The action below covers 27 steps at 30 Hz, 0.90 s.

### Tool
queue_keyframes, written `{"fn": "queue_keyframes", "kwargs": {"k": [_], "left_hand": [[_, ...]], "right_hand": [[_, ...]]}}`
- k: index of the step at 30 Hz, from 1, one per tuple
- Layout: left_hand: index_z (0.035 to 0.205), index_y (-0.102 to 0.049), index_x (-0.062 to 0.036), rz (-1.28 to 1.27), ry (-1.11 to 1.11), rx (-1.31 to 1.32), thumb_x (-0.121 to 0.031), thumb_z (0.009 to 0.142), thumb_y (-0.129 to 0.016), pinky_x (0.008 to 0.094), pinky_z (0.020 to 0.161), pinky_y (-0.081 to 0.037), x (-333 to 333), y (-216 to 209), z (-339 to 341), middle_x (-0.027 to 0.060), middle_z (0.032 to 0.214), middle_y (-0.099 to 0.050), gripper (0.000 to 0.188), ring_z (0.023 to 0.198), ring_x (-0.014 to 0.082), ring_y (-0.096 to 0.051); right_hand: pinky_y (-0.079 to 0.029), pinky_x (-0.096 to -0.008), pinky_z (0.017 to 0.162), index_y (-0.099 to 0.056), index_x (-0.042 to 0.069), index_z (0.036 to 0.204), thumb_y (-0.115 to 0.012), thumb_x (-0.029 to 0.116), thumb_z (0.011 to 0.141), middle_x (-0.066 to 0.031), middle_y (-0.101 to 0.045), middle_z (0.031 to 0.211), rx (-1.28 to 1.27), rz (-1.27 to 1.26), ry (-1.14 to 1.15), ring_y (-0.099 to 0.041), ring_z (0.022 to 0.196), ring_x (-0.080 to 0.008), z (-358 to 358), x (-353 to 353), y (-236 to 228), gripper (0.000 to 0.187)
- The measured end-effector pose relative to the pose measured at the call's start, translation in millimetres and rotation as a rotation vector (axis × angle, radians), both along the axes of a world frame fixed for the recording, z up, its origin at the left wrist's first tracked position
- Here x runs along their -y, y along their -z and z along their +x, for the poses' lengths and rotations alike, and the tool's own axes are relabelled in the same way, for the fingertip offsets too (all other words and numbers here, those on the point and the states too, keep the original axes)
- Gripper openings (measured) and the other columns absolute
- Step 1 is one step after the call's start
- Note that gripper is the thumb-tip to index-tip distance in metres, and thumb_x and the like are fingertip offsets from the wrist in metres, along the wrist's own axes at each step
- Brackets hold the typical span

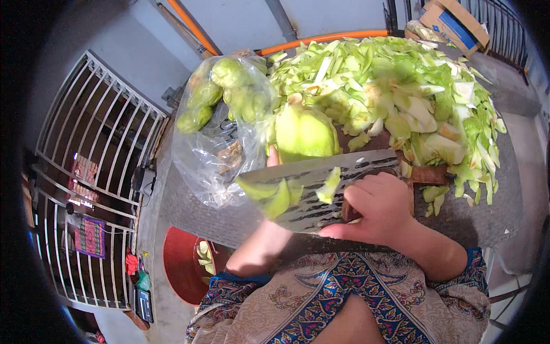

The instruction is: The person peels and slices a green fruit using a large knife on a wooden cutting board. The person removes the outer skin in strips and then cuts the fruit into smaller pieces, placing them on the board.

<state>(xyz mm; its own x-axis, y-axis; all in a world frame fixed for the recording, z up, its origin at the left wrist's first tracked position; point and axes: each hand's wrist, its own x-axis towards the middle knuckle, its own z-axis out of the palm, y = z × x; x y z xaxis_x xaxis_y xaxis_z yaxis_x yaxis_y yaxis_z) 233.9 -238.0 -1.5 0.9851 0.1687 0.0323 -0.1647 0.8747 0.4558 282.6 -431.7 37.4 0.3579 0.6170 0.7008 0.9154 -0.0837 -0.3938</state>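
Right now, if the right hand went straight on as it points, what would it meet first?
Beyond its held cleaver, the right hand would probably meet the large green fruit; depth is unclear.

A vegetable (pixel 306 135) sits mid-worktop (pixel 498 229), behind the cleaver (pixel 366 165) in the right hand (pixel 378 209); the left hand (pixel 272 156), mostly hidden, is behind the blade at the vegetable's left; farther left, a bag (pixel 212 180) holds more vegetables (pixel 229 73); peelings (pixel 344 67) heap behind and right; a box (pixel 456 26) lies beyond, far right; a bucket (pixel 176 266) stands below the near-left edge; a gate (pixel 117 204) rises far left.
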Motion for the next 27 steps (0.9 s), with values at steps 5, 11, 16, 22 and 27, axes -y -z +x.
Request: {"fn": "queue_keyframes", "kwargs": {"k": [5,11,16,22,27], "left_hand": [[0.14,-0.04,-0.0111,0.137,0.005,-0.028,-0.059,0.091,-0.043,0.0444,0.096,-0.047,-4,0,-2,0.0117,0.131,-0.053,0.068,0.115,0.0276,-0.055],[0.137,-0.045,-0.0147,0.033,-0.269,-0.148,-0.076,0.076,-0.048,0.0544,0.076,-0.053,-4,0,-1,0.0152,0.131,-0.053,0.086,0.098,0.038,-0.061],[0.141,-0.04,-0.0142,-0.109,0.048,0.098,-0.071,0.085,-0.036,0.0513,0.078,-0.056,2,-9,0,0.0194,0.132,-0.051,0.08,0.105,0.0412,-0.058],[0.141,-0.04,-0.0152,0.04,-0.015,-0.073,-0.074,0.086,-0.031,0.048,0.082,-0.052,-5,6,4,0.0205,0.132,-0.05,0.081,0.105,0.0363,-0.058],[0.14,-0.039,-0.0088,0.134,0.065,0.12,-0.071,0.089,-0.029,0.0451,0.1,-0.042,2,3,7,0.0162,0.133,-0.05,0.081,0.117,0.0314,-0.052]], "right_hand": [[-0.039,-0.0359,0.051,-0.046,0.015,0.056,-0.078,0.057,0.061,-0.002,-0.05,0.054,-0.005,-0.014,-0.007,-0.053,0.05,-0.0238,-3,-3,2,0.053],[-0.043,-0.0436,0.051,-0.052,0.007,0.056,-0.063,0.066,0.075,-0.0121,-0.054,0.054,-0.257,-0.23,0.616,-0.058,0.053,-0.0321,78,6,8,0.064],[-0.042,-0.0413,0.05,-0.051,0.005,0.057,-0.067,0.061,0.075,-0.0111,-0.053,0.052,-0.369,-0.081,0.53,-0.058,0.053,-0.031,79,21,-4,0.061],[-0.037,-0.0358,0.049,-0.045,0.01,0.057,-0.073,0.062,0.065,-0.0052,-0.047,0.054,-0.002,-0.042,0.025,-0.052,0.05,-0.0251,15,8,-12,0.059],[-0.037,-0.0335,0.049,-0.045,0.012,0.061,-0.075,0.064,0.06,-0.0017,-0.047,0.056,0.064,0.036,-0.07,-0.051,0.05,-0.0223,1,2,-2,0.061]]}}
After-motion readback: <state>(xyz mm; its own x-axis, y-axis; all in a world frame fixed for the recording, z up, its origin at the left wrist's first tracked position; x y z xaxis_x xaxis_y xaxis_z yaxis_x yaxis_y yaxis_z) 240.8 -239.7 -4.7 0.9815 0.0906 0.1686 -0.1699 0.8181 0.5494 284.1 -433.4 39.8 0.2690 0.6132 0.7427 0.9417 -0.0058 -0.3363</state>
